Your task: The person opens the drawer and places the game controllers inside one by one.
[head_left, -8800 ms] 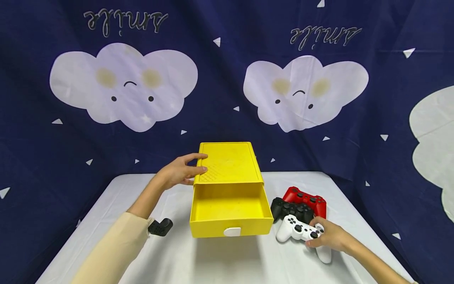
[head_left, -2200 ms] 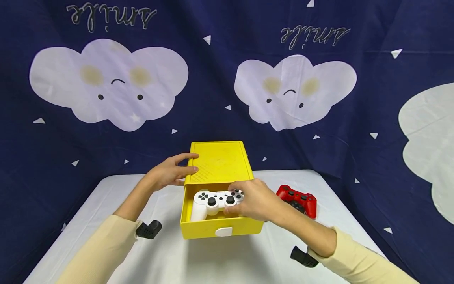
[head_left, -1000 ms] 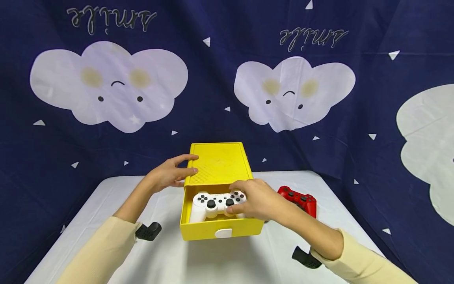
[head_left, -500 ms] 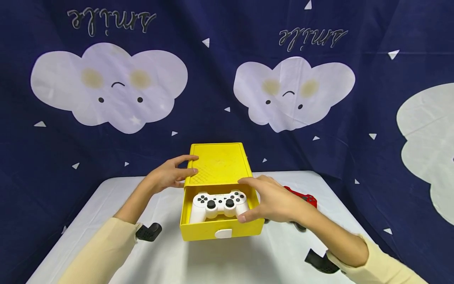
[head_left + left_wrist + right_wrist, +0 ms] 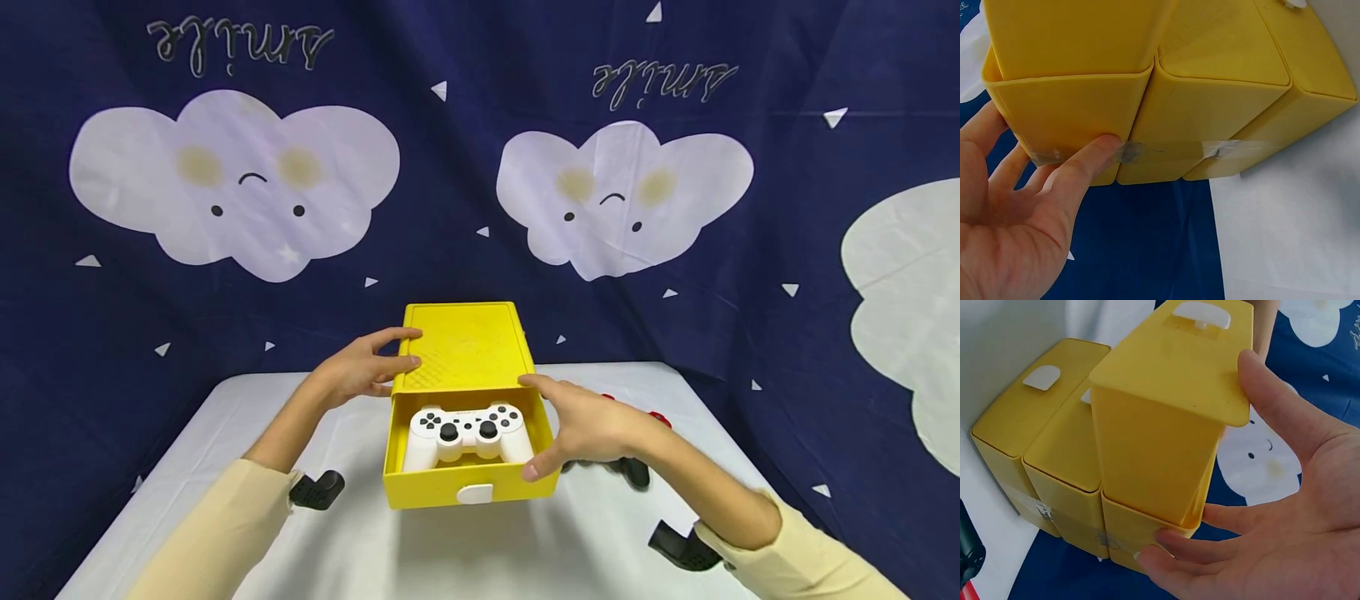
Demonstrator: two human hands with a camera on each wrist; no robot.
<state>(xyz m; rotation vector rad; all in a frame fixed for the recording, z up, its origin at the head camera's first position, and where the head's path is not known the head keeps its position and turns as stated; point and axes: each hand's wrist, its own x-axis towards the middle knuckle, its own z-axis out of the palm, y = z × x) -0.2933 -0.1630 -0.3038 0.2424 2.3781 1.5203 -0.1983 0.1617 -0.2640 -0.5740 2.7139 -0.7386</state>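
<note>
A white game controller (image 5: 467,432) lies face up in the pulled-out top drawer (image 5: 427,487) of a yellow drawer unit (image 5: 467,346). My left hand (image 5: 358,367) rests on the unit's left top edge, two digits lying over the top; the left wrist view shows another finger pressed to the side wall. At the drawer's right side my right hand (image 5: 600,421) is spread. Its thumb (image 5: 1272,394) is at the edge of the drawer front and its fingertips are by the unit's side wall. Behind that hand, a red controller (image 5: 660,418) and a black controller (image 5: 637,473) are mostly hidden.
Both wrist views show the unit as three drawers stacked, with clear tape (image 5: 1172,151) across the side. White tabs serve as drawer pulls (image 5: 475,494). A white cloth (image 5: 322,554) covers the table; a dark blue cloud-print curtain (image 5: 442,192) hangs close behind it.
My right hand has carried the white controller from the table into the drawer, let go of it and moved off to the drawer's right edge. My left hand has stayed on the unit.
</note>
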